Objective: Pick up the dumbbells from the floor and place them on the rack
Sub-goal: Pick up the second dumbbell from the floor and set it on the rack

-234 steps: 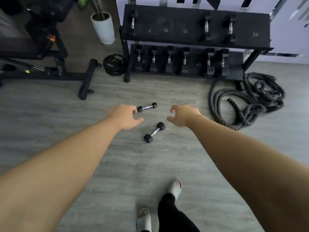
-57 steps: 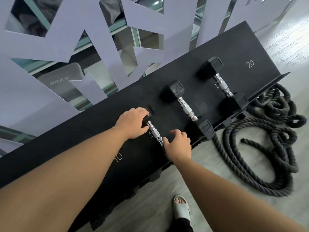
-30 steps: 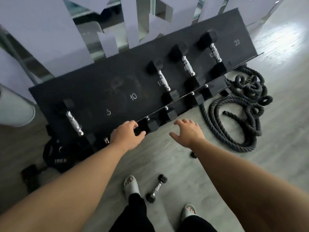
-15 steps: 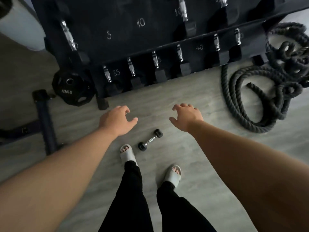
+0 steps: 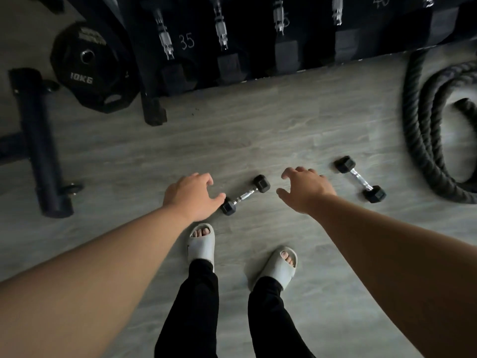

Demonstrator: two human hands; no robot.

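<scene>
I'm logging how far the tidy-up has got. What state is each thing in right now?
left hand: open, empty, by the near dumbbell
right hand: open, empty
near dumbbell: lying on the floor, ungripped
far dumbbell: lying on the floor, untouched
rack: lower shelf holds dumbbells
battle rope: coiled on the floor
weight plate: leaning beside the rack

Two small dumbbells (image 5: 245, 194) (image 5: 360, 179) on the floor, four racked dumbbells (image 5: 165, 43) (image 5: 221, 34) (image 5: 279, 18) (image 5: 337, 10), one weight plate (image 5: 87, 68), two slippers (image 5: 201, 244) (image 5: 277, 267).

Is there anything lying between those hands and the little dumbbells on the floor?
Nothing visible. The left hand and right hand hang open either side of the nearer dumbbell; the other dumbbell lies on bare floor.
</scene>
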